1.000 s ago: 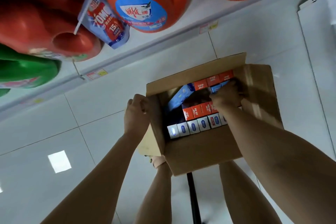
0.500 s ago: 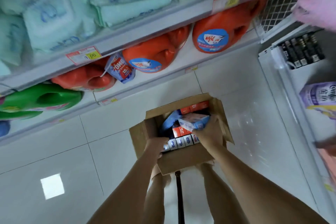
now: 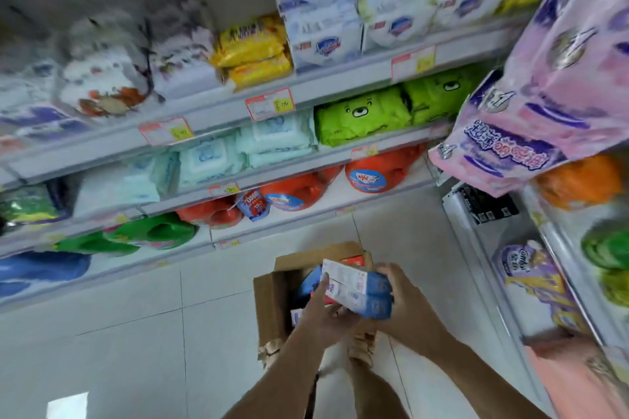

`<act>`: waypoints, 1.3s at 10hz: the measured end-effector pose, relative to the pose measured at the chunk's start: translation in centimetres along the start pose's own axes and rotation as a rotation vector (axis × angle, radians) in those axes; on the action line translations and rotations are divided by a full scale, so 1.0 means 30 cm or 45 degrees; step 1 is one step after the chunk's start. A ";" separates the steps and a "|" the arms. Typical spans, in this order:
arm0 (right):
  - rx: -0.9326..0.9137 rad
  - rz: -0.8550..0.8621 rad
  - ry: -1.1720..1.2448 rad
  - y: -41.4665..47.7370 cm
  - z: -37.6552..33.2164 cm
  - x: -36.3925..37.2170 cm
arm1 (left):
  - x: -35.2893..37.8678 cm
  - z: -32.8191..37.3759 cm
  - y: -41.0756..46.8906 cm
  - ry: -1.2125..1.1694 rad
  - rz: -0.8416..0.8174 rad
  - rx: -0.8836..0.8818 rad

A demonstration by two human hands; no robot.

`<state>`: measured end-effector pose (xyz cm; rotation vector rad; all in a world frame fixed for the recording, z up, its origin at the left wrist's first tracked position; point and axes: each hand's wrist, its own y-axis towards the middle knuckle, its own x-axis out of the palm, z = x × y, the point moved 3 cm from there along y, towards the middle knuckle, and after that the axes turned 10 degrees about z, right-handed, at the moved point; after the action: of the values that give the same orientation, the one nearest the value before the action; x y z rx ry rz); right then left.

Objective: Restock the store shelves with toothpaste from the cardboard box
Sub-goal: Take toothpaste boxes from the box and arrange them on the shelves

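Change since earlier frame: view has tilted up, so more shelf tiers show; the left hand (image 3: pixel 323 311) has left the rim of the cardboard box (image 3: pixel 272 303) and joined the right hand (image 3: pixel 405 303) on the cartons.
Toothpaste cartons (image 3: pixel 357 292): a stacked bundle of white-and-blue cartons, lifted clear above the cardboard box opening, lying roughly level.
Left grip: fingers curled up around the near left end of the bundle, thumb side under it; clenched on the cartons.
Right grip: wrapped over the right end of the bundle, closed on it.
Cardboard box: on the tiled floor (image 3: pixel 136 333), flaps open, directly beneath the hands; more blue and red cartons inside, partly hidden.
Shelves beyond the box: orange detergent jugs (image 3: pixel 292 192) on the lowest tier, green jugs (image 3: pixel 153 233) left of them.
Shelves right of the box: pink packs (image 3: pixel 544 85) overhanging; details blurred.
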<state>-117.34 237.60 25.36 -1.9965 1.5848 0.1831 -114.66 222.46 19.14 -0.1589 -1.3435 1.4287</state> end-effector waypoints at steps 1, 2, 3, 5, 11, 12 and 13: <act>-0.238 0.006 -0.074 -0.048 -0.101 -0.118 | 0.150 0.064 0.060 0.299 -0.737 0.538; -0.554 0.090 -0.266 -0.100 -0.162 -0.176 | 0.311 0.216 -0.140 0.261 -0.147 0.336; -0.698 0.194 -0.301 -0.132 -0.211 -0.204 | 0.405 0.234 -0.157 0.143 -0.039 -0.024; -0.368 -0.049 0.301 -0.162 -0.347 -0.292 | 0.502 0.348 -0.236 0.259 0.187 0.249; 0.119 0.241 0.912 -0.036 -0.559 -0.491 | 0.640 0.600 -0.441 0.633 0.101 0.351; 0.087 0.113 0.941 -0.046 -0.579 -0.537 | 0.622 0.652 -0.448 0.523 0.157 0.343; 0.094 0.035 1.050 -0.052 -0.586 -0.554 | 0.616 0.697 -0.466 0.438 0.177 0.301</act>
<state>-124.87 242.85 47.80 -2.1098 2.0426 -0.7736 -128.21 219.81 47.11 -0.3311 -0.8907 1.5817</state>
